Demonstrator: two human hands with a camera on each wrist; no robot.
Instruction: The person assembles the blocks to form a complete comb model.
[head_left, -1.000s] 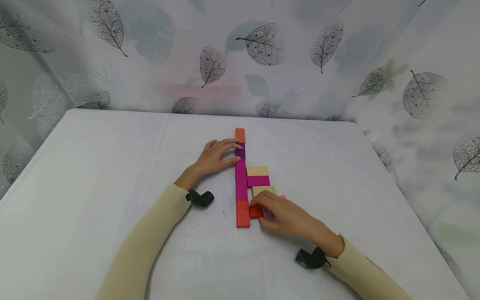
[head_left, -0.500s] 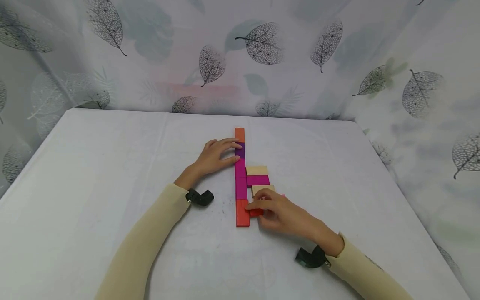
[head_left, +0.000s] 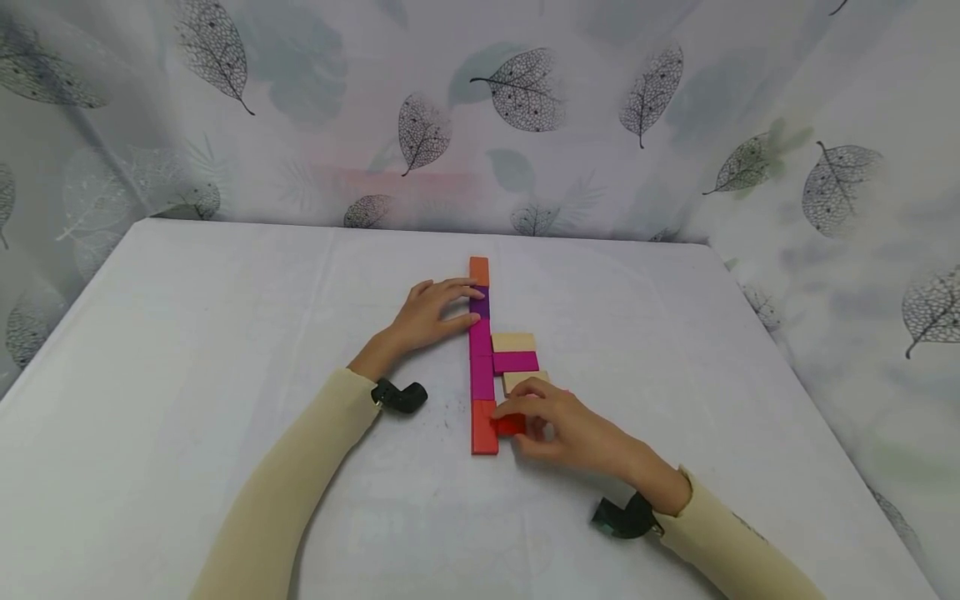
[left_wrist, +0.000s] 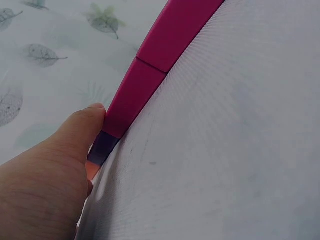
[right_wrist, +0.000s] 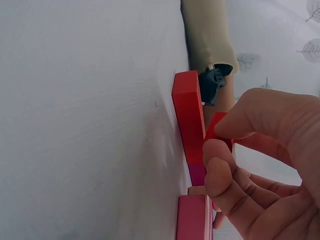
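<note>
A straight row of blocks runs away from me in the head view: a red-orange block (head_left: pixel 484 433) nearest, two magenta blocks (head_left: pixel 482 379), a purple block (head_left: pixel 483 310) and an orange block (head_left: pixel 479 271) at the far end. My left hand (head_left: pixel 427 317) rests against the row's left side, fingertips over the purple block and thumb at the far magenta block. At the near end, my right hand (head_left: pixel 577 429) pinches a small red block (head_left: pixel 512 425) beside the red-orange one. In the right wrist view, that red block (right_wrist: pixel 218 125) sits between thumb and fingers.
Right of the row lie a tan block (head_left: pixel 513 342), a magenta crosswise block (head_left: pixel 515 362) and another tan block (head_left: pixel 525 380). A pink block (right_wrist: pixel 191 217) shows in the right wrist view. All lie on a white-covered table (head_left: pixel 225 333), with a leaf-patterned curtain (head_left: pixel 300 108) behind.
My right fingertips have shifted slightly left to the edge of the red-orange block, and the small red block has edged closer to the row. My left hand has stayed in place.
</note>
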